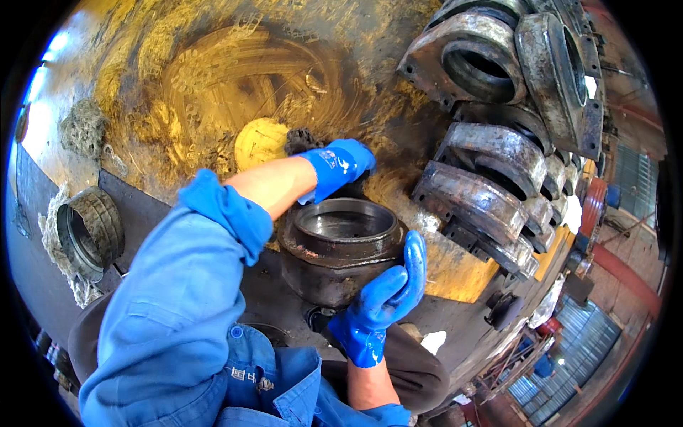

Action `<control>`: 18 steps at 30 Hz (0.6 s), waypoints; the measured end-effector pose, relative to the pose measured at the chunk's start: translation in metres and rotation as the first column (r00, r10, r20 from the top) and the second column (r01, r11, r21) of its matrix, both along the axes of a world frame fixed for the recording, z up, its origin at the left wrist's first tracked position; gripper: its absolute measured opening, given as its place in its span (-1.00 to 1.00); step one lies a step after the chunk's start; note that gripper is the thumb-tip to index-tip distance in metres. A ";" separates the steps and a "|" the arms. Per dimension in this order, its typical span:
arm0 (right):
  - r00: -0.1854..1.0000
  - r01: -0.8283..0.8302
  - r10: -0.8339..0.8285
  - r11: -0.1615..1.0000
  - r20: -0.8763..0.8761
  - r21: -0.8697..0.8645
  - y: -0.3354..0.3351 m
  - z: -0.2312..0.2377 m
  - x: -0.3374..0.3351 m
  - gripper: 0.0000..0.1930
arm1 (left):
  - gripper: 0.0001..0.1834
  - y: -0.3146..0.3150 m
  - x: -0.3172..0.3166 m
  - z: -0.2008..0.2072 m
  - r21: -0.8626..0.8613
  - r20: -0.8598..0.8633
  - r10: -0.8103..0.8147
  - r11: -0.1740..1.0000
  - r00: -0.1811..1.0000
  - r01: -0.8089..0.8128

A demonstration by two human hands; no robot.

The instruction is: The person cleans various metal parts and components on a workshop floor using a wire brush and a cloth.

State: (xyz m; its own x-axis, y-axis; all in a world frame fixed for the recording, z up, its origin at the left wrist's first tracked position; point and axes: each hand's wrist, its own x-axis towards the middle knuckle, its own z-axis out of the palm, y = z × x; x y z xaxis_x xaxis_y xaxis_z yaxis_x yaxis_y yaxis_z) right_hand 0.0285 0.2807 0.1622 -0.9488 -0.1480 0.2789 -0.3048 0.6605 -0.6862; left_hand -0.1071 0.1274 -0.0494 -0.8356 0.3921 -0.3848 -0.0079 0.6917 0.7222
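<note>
Steel housing [331, 276]: dark, round, bore up inside a raised collar; right in front of me, my landmark. Looks oily, reddish specks on collar's near-L side.
L hand [341, 165]: blue glove, just beyond housing's far rim; back of glove up, fingers bent down out of sight. Can't tell if they've hold of anything.
R hand [370, 306]: blue glove at housing's near-R wall, fingers extended up; nothing gripped AFAICT. Touching, prob., but contact pt unclear.
Dark clump [302, 141]: beyond housing, by my L wrist; yellow pad [257, 146] just L of it.
Flanged castings [466, 191]: piled R of & beyond housing, some tilted on others.
Steel ring [107, 224]: well L of housing, bore sideways, frayed pale cloth [75, 288] against it.
Worktop [249, 85]: beyond housing, smeared yellow-brown, grease prob.
Slip risk: oily wall + wet-looking glove; R palm could skid if I push w/o fingers wrapped round.
Tip risk: uneven push, L vs R, could rock housing toward my lap.
Dirt risk: loose fibres or grit off dark clump could drop in bore if dragged over.
Pile risk: a knock from housing could shift tilted castings.
</note>
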 end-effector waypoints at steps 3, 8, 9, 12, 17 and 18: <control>0.999 -0.009 0.010 1.000 -0.034 0.003 -0.004 0.001 -0.003 -0.57 | -0.57 -0.037 0.002 0.022 -0.084 0.170 -0.160 0.981 0.973 0.176; 0.999 -0.009 0.009 1.000 -0.038 0.003 -0.006 0.005 -0.003 -0.59 | -0.48 -0.091 0.016 -0.012 0.496 0.199 0.553 0.655 0.809 -0.570; 1.000 -0.020 0.020 1.000 -0.022 -0.019 -0.008 0.001 -0.001 -0.59 | -0.49 -0.094 0.017 -0.021 0.561 0.235 0.595 0.562 0.768 -0.607; 0.999 0.010 -0.010 1.000 -0.034 -0.006 -0.002 0.004 -0.003 -0.58 | -0.44 -0.045 -0.022 0.008 0.512 0.028 0.464 0.754 0.885 -0.411; 1.000 0.018 -0.018 1.000 0.006 -0.001 -0.008 0.001 -0.002 -0.57 | -0.37 -0.009 0.003 -0.031 0.086 -0.396 -0.007 0.995 0.918 0.044; 1.000 0.009 -0.009 1.000 -0.001 0.002 -0.008 0.001 -0.002 -0.57 | -0.36 -0.011 0.006 -0.032 0.101 -0.318 -0.011 0.994 0.948 0.045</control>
